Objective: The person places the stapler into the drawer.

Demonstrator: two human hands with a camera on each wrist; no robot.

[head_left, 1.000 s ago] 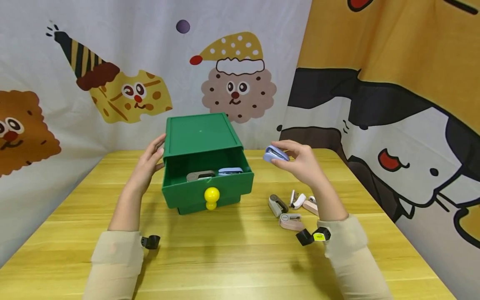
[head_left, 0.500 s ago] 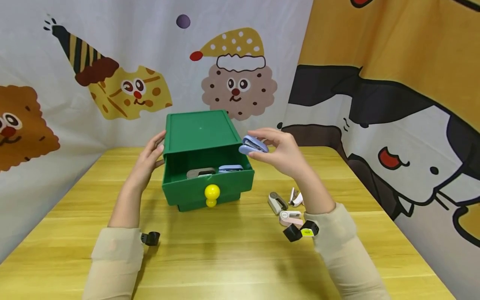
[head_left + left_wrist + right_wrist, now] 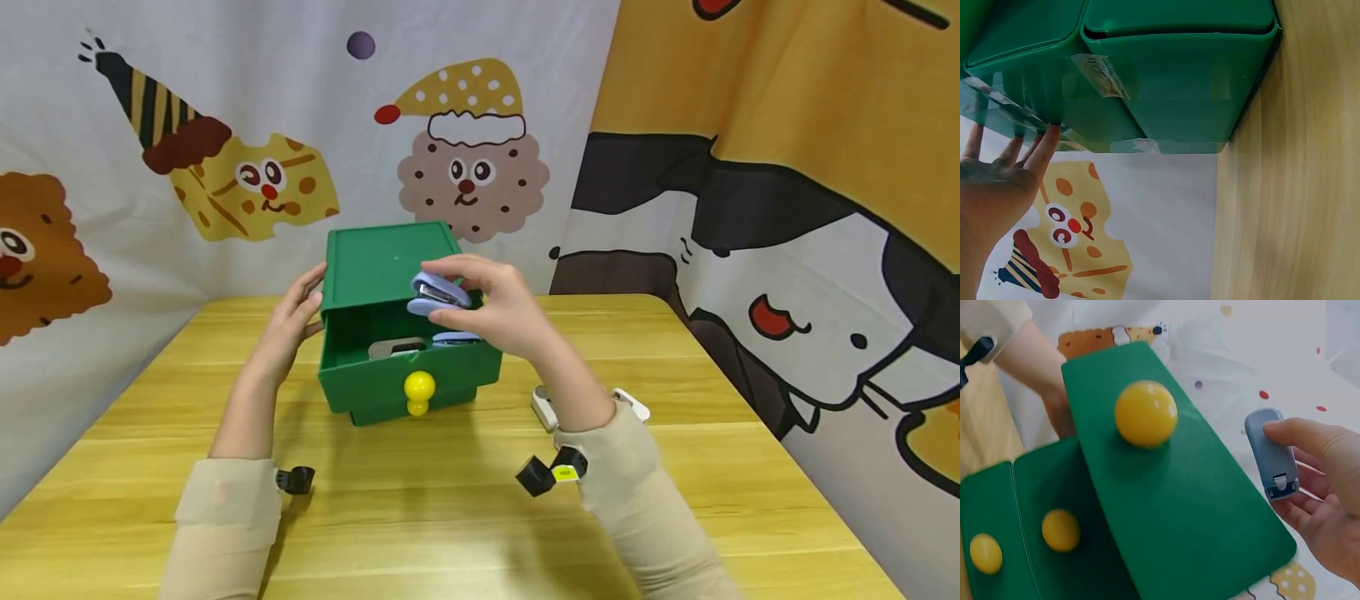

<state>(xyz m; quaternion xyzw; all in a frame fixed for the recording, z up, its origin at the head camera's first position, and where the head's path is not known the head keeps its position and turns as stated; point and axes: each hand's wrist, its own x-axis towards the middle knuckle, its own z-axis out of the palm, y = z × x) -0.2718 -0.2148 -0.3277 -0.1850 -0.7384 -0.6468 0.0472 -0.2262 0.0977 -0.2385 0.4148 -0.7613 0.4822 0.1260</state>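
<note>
My right hand (image 3: pixel 504 310) pinches a light blue stapler (image 3: pixel 437 293) between thumb and fingers, above the pulled-out top drawer (image 3: pixel 375 387) of a green drawer box (image 3: pixel 386 258). In the right wrist view, that stapler (image 3: pixel 1270 453) is beside the drawer front with its yellow knob (image 3: pixel 1146 414). Inside the drawer lie a grey-brown stapler (image 3: pixel 393 347) and, partly hidden, another light blue stapler (image 3: pixel 455 337). On the box's left side rests my left hand (image 3: pixel 283 332); the left wrist view shows its extended fingertips (image 3: pixel 1050 134) touching the green wall.
Right of the box, a grey-and-white stapler (image 3: pixel 543 408) and a white stapler (image 3: pixel 632 404) lie on the wooden table (image 3: pixel 420 517), partly behind my right forearm. A printed cloth (image 3: pixel 285 67) hangs behind the table. Shut lower drawers (image 3: pixel 1016 531) sit beneath the open one.
My right hand has carried the light blue stapler leftward, from beside the box to over the open drawer. The left hand has stayed against the box's side.
</note>
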